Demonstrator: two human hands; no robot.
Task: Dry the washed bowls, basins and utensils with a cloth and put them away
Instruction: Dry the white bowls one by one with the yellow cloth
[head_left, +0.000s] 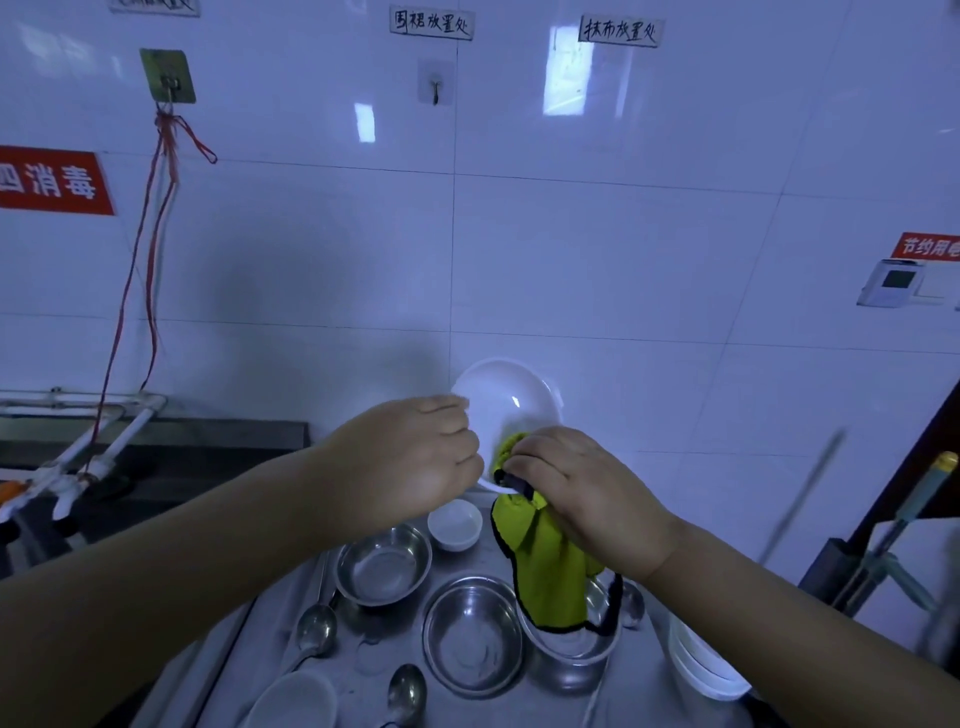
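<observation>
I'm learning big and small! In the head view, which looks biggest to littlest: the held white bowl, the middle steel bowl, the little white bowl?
1 and 2, tied: held white bowl and middle steel bowl look alike; part of the held one is hidden.
3: little white bowl, clearly smallest.

Stainless-steel counter (363, 660), wet patches on its surface. Far end: one small white bowl (452, 527), upright, just beside the first steel basin (383, 564). Middle: second steel basin (472, 634), with a third steel basin (571, 649) close at its right, partly hidden. Left side: one metal spoon (316, 626). Near edge: second spoon (407, 693) and a large white bowl (291, 701). Right edge: stack of white bowls (696, 670).
</observation>
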